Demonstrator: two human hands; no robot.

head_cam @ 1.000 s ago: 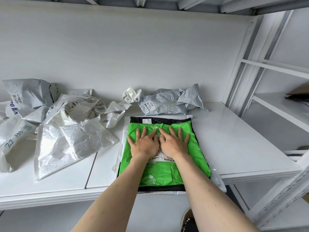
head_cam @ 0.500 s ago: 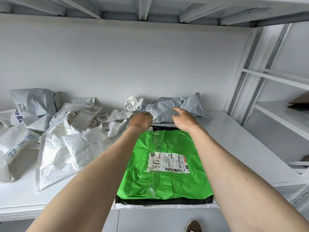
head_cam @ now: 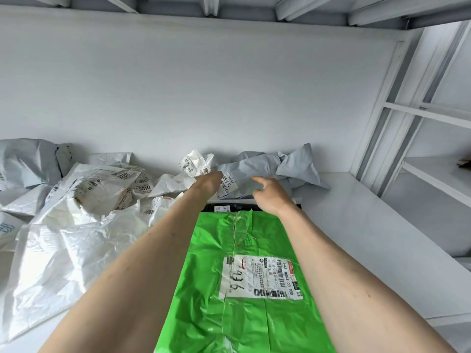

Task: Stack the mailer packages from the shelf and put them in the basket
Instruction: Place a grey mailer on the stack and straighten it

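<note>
1. The left hand [head_cam: 207, 186] reaches to the grey mailer [head_cam: 270, 171] at the back wall; its fingers are hidden, so I cannot tell its grip.
2. The right hand [head_cam: 271, 196] hovers near the same mailer, fingers loosely curled, holding nothing.
3. The green mailer [head_cam: 242, 289] lies flat on a black mailer [head_cam: 229, 208], reaching the front edge of the shelf [head_cam: 369, 238].
4. To the right the shelf is bare; white mailers [head_cam: 76, 225] crowd the left.

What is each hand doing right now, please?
Left hand: at the grey mailer; fingers hidden, grip cannot be told.
Right hand: open, fingers loosely curled, holding nothing.
</note>
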